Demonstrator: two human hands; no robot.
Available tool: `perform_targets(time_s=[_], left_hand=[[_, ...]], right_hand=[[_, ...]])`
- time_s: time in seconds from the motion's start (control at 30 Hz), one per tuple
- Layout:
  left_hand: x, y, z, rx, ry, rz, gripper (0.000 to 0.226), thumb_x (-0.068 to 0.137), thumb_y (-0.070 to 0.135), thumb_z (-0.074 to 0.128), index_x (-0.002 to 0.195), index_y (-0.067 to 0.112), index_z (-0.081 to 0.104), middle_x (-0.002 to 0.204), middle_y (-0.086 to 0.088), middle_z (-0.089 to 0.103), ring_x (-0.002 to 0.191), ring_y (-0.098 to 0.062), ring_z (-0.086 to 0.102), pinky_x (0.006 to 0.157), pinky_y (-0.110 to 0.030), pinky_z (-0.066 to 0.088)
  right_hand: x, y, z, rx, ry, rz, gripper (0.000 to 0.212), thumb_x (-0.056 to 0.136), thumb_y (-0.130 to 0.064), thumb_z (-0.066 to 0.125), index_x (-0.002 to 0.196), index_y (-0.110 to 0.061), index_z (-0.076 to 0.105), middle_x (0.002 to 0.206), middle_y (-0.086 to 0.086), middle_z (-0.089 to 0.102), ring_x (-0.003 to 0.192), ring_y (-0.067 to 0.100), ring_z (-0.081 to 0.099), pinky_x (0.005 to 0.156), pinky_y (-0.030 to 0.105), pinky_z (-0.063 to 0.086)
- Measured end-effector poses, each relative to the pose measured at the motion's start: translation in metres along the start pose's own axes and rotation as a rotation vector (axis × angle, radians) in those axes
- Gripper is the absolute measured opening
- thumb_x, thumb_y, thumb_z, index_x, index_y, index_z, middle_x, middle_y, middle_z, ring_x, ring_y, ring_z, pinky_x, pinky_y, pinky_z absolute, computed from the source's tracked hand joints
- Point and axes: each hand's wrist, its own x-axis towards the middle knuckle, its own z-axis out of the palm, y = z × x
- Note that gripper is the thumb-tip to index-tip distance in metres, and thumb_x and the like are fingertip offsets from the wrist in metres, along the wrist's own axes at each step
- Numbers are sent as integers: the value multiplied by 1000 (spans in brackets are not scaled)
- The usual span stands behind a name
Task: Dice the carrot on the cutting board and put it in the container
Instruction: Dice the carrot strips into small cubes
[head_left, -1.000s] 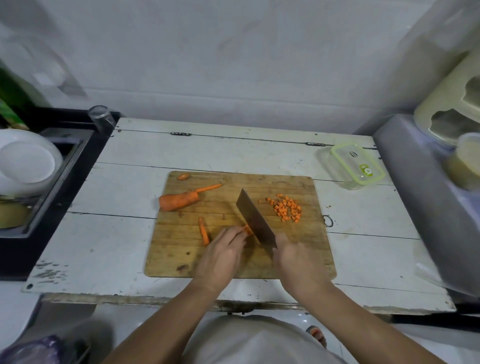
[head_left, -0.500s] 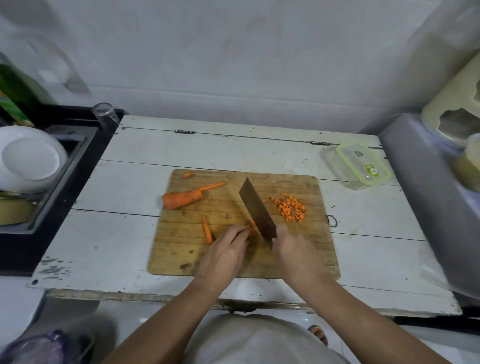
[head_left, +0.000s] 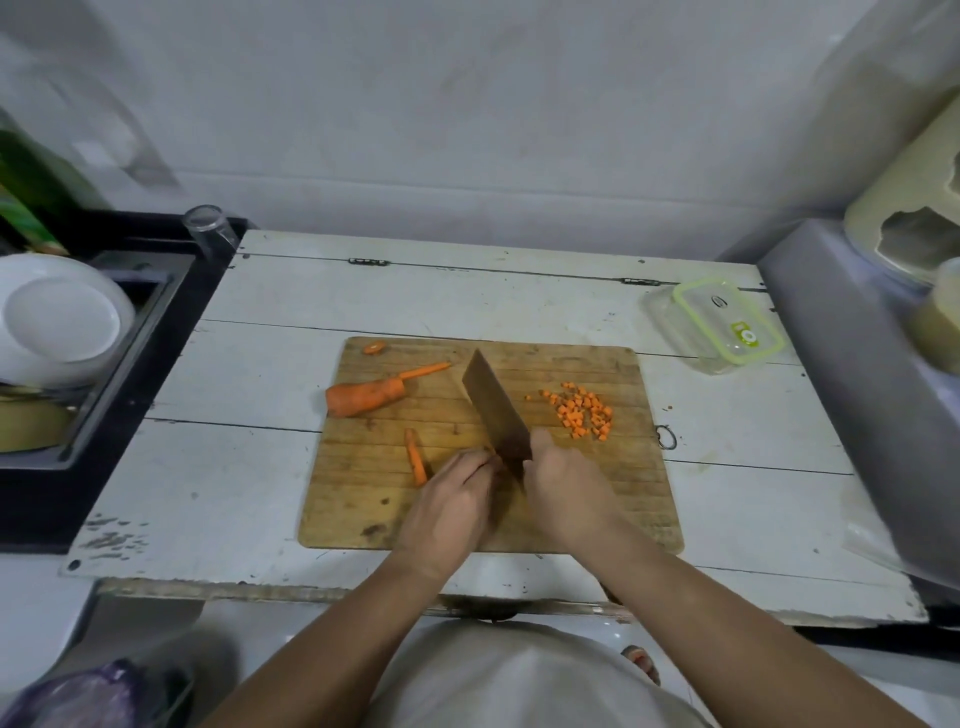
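A: What sits at the far left?

B: A white bowl (head_left: 57, 322) in a dark sink (head_left: 104, 364), with a clear glass (head_left: 208, 228) at its back corner, just off the white tabletop (head_left: 249, 467).

A: And on the cutting board (head_left: 363, 509)?

B: A carrot chunk (head_left: 366, 397) lies near the board's left back corner, a thin carrot strip (head_left: 415, 457) nearer the person. The left hand (head_left: 449, 512) has its fingers curled down on the board beside the cleaver (head_left: 496, 410); what they press is hidden. The right hand (head_left: 566, 491) grips the cleaver's handle, blade edge down on the board.

A: Further right?

B: A pile of carrot dice (head_left: 584, 413) on the board, then the clear container (head_left: 722, 325) with its green-rimmed lid, on the tabletop well apart from the board.
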Motion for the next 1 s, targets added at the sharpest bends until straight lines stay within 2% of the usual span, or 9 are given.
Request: perform_targets(time_s=[0.17, 0.27, 0.4, 0.5, 0.63, 0.77, 0.9, 0.93, 1.0], left_hand=[[-7, 4, -4, -11, 88, -87, 25, 97, 17, 67, 121, 12, 74, 124, 2, 63, 111, -9, 62, 105, -24, 50], [-11, 4, -4, 12, 111, -95, 24, 98, 16, 66, 120, 12, 74, 120, 1, 65, 110, -12, 61, 107, -26, 47], [-9, 1, -2, 57, 83, -54, 25, 99, 15, 62, 121, 9, 73, 121, -1, 68, 114, -16, 59, 104, -32, 49], [-7, -1, -1, 72, 53, -18, 24, 98, 11, 65, 120, 8, 73, 121, -2, 70, 115, -18, 59, 105, -32, 48], [-6, -6, -1, 87, -1, -4, 36, 87, 0, 70, 122, 6, 72, 120, -4, 70, 116, -20, 58, 106, -35, 48], [-9, -1, -5, 67, 18, -13, 36, 84, 0, 73, 120, 7, 72, 119, -3, 70, 115, -18, 57, 110, -31, 44], [-17, 7, -11, 72, 94, -56, 30, 90, 11, 75, 120, 9, 74, 121, 0, 69, 111, -13, 64, 124, -18, 7], [-18, 7, -11, 69, 96, -67, 30, 92, 13, 73, 123, 10, 73, 124, 1, 68, 113, -12, 64, 125, -18, 7], [-20, 5, -8, 46, 80, -75, 32, 96, 14, 68, 127, 11, 71, 127, 1, 66, 116, -13, 62, 121, -25, 30]], right_hand=[[-22, 22, -6, 27, 49, -5, 14, 106, -30, 41, 115, -19, 45, 83, 2, 63, 71, 25, 62, 61, 40, 53], [-31, 22, -2, -27, 41, -36, 11, 107, -31, 40, 112, -22, 43, 78, -1, 58, 65, 22, 57, 51, 35, 45], [-36, 12, 6, -135, 21, -48, 9, 105, -21, 44, 114, -22, 41, 80, 3, 62, 65, 27, 60, 51, 35, 44], [-38, 5, 6, -213, -13, -22, 14, 103, -13, 47, 113, -21, 42, 81, 4, 66, 62, 27, 59, 43, 30, 31], [-24, -9, 3, -235, -54, -40, 27, 95, 2, 48, 112, -18, 41, 85, 6, 66, 70, 29, 65, 54, 38, 43], [-2, -11, 4, -96, 1, -53, 13, 102, -11, 45, 113, -18, 44, 88, 7, 68, 79, 32, 68, 64, 42, 56], [-17, 13, 0, 8, 27, -9, 9, 106, -28, 41, 112, -21, 42, 84, 5, 66, 74, 29, 64, 63, 44, 56], [-23, 17, -2, 12, 37, -17, 9, 106, -29, 41, 111, -22, 43, 85, 5, 66, 74, 29, 64, 63, 44, 56], [-31, 19, -2, -13, 47, -51, 11, 106, -30, 40, 112, -22, 44, 88, 5, 67, 75, 30, 65, 63, 43, 55]])
